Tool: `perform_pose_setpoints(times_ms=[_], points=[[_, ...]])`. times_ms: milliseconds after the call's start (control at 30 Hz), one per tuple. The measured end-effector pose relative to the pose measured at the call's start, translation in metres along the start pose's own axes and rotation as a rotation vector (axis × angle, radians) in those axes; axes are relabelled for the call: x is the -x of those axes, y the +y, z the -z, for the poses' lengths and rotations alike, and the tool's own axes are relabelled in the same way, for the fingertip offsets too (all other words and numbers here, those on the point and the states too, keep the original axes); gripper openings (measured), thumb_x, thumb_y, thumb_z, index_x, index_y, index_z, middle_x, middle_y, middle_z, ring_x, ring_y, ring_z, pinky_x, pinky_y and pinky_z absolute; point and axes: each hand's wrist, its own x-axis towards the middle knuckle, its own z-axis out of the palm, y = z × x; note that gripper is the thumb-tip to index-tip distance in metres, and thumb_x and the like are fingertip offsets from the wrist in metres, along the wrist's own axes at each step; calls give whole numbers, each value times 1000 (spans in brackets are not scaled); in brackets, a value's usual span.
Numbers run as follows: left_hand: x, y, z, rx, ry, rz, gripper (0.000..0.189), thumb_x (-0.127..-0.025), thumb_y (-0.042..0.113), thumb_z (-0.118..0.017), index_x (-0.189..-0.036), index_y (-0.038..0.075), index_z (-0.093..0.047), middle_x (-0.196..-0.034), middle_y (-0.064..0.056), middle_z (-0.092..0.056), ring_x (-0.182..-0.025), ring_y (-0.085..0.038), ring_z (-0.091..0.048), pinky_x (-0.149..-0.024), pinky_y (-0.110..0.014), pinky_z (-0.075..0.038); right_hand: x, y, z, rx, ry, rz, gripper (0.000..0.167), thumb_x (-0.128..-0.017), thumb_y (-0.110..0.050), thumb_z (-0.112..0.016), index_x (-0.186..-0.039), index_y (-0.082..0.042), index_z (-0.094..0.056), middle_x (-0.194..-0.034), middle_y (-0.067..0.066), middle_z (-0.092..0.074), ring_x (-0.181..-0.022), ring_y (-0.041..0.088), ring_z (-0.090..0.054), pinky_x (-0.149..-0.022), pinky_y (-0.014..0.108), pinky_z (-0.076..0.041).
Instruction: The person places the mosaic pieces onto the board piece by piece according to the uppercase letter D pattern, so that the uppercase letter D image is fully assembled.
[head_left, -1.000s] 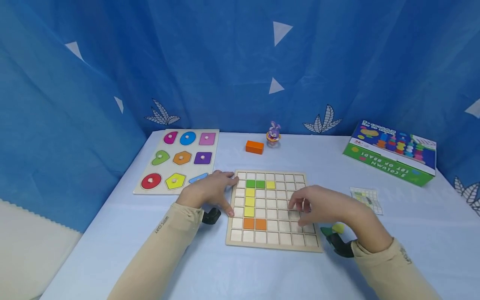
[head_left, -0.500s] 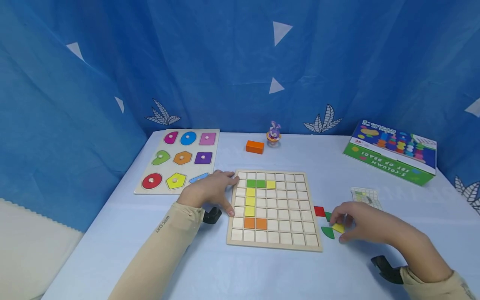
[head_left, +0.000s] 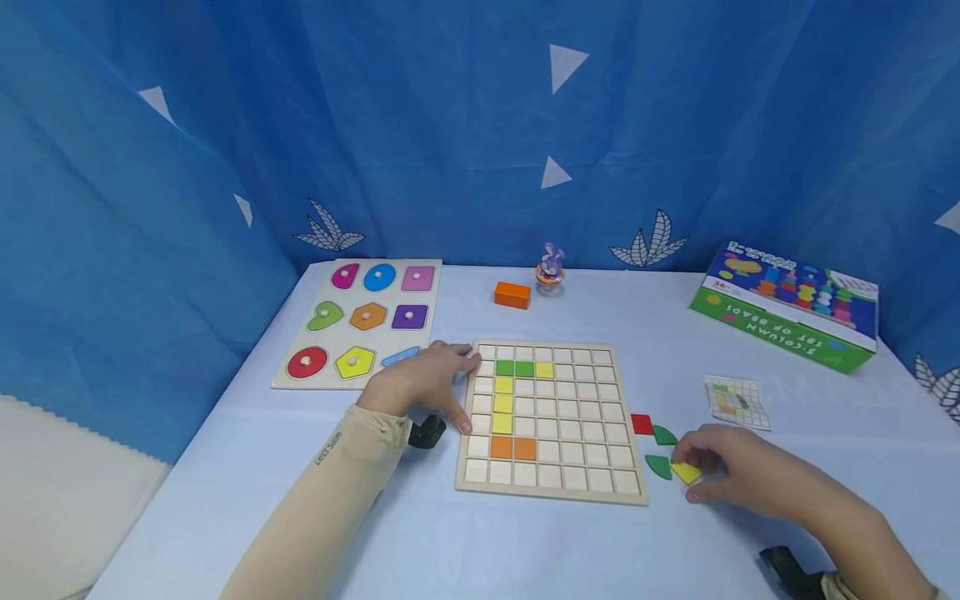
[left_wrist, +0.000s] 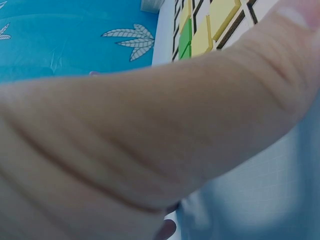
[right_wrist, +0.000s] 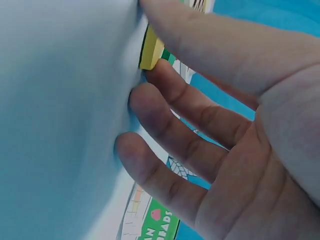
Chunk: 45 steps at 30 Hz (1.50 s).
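My left hand (head_left: 416, 383) rests at the left edge of a wooden grid board (head_left: 551, 495), thumb and fingers spread along its rim. Green, yellow and orange tiles fill several squares, including an orange tile (head_left: 501, 447). To the right of the board my right hand (head_left: 738, 467) is down at the table over a yellow tile (head_left: 686, 473). Its index fingertip is at one side of that tile, and the thumb stands slightly off the other. Beside it lie two green quarter-round tiles (head_left: 659, 467) and a red square tile (head_left: 642, 424).
A knobbed shape puzzle (head_left: 341, 292) lies at the back left. Behind the grid board stand an orange block (head_left: 513, 295) and a purple rabbit figure (head_left: 551, 265). A printed pattern card (head_left: 737, 402) and a beads box (head_left: 783, 312) are at the right.
My right hand has moved from above the grid board to the right, down to the yellow tile, uncovering the red and green tiles. My left hand has stayed at the board's edge.
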Motion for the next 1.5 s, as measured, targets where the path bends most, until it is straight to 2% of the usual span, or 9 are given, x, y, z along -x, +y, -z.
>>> perform_pose_setpoints(times_ms=[267,467,733,833,900,1067,1267,1367,1500], points=[[0,-1,1,-18,-2,0,112,-61,50,-95,-156,28,-40,-164,1,-28,-147,-26,-26,-113,-49,-37,8,0,-8,2,-7,10,32,-80,-25,-85,-108,-20,-72,-84,-7,-57,-81,16,-52,-67,28,-49],[0,-1,0,-4,-4,-3,112,-61,50,-95,-156,27,-40,-164,1,-28,-147,-26,-27,-112,-49,-37,8,2,-7,5,-4,15,30,-80,-27,-85,-107,-21,-73,-88,-7,-58,-82,16,-52,-68,27,-50],[-1,-1,-1,-7,2,-4,112,-60,50,-95,-156,27,-41,-164,1,-28,-146,-27,-27,-112,-49,-37,7,-6,-4,5,4,-11,28,-81,-23,-85,-104,-18,-68,-91,-8,-62,-84,15,-56,-77,36,-55],[-1,-1,-1,-8,2,-1,112,-60,50,-95,-156,28,-41,-164,1,-28,-147,-27,-27,-112,-50,-37,7,-9,-1,-14,23,-10,29,-82,-21,-84,-105,-17,-67,-89,-8,-64,-83,15,-57,-77,35,-55],[-1,-1,-1,-8,2,-1,112,-60,50,-95,-156,28,-41,-164,1,-29,-146,-27,-28,-112,-50,-38,7,-12,1,-24,39,8,29,-84,-20,-83,-108,-16,-68,-88,-8,-64,-82,14,-57,-74,32,-55],[-1,0,-1,-10,6,-7,113,-59,50,-95,-156,28,-41,-164,1,-29,-146,-26,-28,-112,-49,-38,3,-22,5,-29,55,119,26,-88,-14,-78,-114,-15,-73,-96,-9,-67,-81,13,-56,-69,26,-54],[-2,-1,0,-28,-2,-11,112,-61,52,-94,-156,27,-40,-164,0,-28,-148,-27,-26,-113,-50,-36,-11,-48,11,-25,79,262,26,-91,-6,-73,-114,-19,-76,-100,-10,-67,-80,10,-56,-68,26,-53],[-2,-2,1,-26,-6,-11,112,-62,52,-94,-156,27,-40,-164,0,-28,-148,-27,-26,-113,-50,-36,-21,-60,13,-47,68,299,26,-92,-6,-72,-114,-18,-75,-97,-9,-66,-80,12,-56,-67,26,-53],[-2,-2,0,-22,-8,-17,112,-61,52,-94,-156,27,-40,-164,0,-29,-147,-27,-27,-114,-49,-35,-33,-74,13,-72,57,292,24,-90,-7,-73,-112,-16,-73,-89,-7,-62,-79,16,-55,-66,27,-52]])
